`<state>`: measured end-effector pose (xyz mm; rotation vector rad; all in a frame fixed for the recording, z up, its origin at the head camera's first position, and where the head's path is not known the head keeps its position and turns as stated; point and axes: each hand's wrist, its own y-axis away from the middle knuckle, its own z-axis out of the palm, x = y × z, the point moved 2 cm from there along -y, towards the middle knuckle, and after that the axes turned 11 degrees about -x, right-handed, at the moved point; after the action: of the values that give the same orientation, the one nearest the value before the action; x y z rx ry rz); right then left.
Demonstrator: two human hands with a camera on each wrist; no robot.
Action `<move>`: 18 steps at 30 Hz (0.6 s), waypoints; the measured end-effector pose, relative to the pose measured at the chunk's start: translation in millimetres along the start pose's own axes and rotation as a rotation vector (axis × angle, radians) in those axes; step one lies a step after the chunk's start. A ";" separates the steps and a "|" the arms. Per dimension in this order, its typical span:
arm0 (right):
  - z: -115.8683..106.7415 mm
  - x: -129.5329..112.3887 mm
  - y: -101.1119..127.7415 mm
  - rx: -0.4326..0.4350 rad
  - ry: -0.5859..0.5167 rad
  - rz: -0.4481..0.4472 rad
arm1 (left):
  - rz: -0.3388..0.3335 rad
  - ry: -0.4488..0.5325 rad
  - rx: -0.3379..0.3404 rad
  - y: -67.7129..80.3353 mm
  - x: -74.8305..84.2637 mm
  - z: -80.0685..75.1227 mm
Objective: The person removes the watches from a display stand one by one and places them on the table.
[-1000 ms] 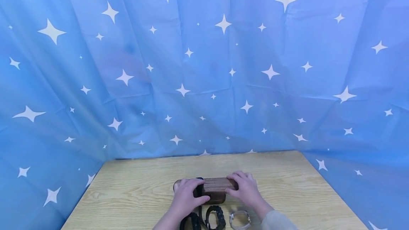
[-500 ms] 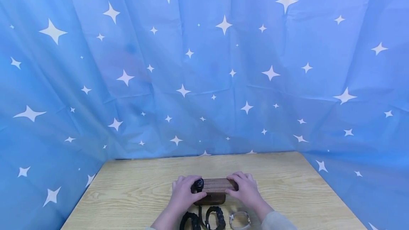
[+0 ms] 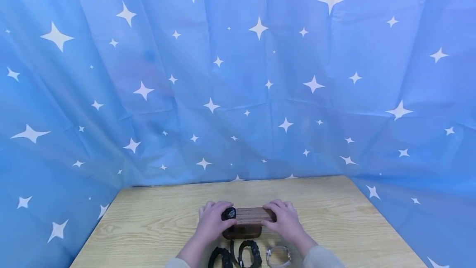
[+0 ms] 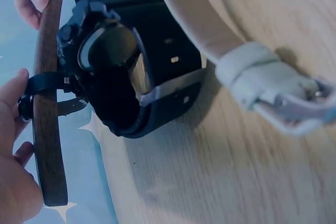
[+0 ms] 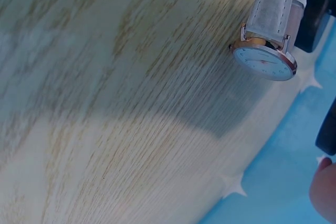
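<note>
A wooden watch stand, with a dark bar (image 3: 251, 216) above a rounded base (image 3: 247, 232), stands on the table. Near the bar's left end a black wristwatch (image 3: 230, 213) is looped round it, its face turned upward. My left hand (image 3: 211, 219) pinches this watch, fingers behind and thumb in front. In the left wrist view the watch's black strap (image 4: 47, 82) circles the bar between two of the digits. My right hand (image 3: 284, 219) grips the bar's right end between thumb and fingers. The bar's left end is hidden behind my left hand in the head view.
Nearer me lie two black watches, a chunky one (image 4: 170, 61) and a braided-looking one (image 3: 254, 251). To their right is a watch with a pale strap (image 5: 273, 3) and white dial (image 5: 264, 62). A blue star-patterned curtain (image 3: 238, 73) hangs behind the wooden table (image 3: 148, 218).
My left hand has shifted slightly left and its thumb has moved up, so the watch's face shows now. The bar's left end has gone from sight. My right hand keeps its grip.
</note>
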<state>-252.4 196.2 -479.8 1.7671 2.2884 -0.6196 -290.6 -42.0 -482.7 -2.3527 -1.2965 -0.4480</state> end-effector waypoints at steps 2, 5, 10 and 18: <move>0.3 -0.3 0.0 -0.001 -0.001 0.002 | -0.004 -0.012 0.001 0.2 -1.0 -0.2; 0.6 -0.5 -0.1 -0.002 -0.004 0.002 | -0.012 -0.023 -0.004 0.6 -1.9 -1.0; 0.9 0.1 -0.7 0.006 -0.005 0.000 | -0.013 -0.025 -0.006 0.2 -3.4 -4.8; 1.5 0.5 -0.9 -0.007 -0.005 0.002 | -0.005 -0.034 0.014 2.0 -11.5 -10.5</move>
<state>-253.5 195.8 -481.1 1.7623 2.2831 -0.6134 -295.6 -56.6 -479.4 -2.3558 -1.3171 -0.4002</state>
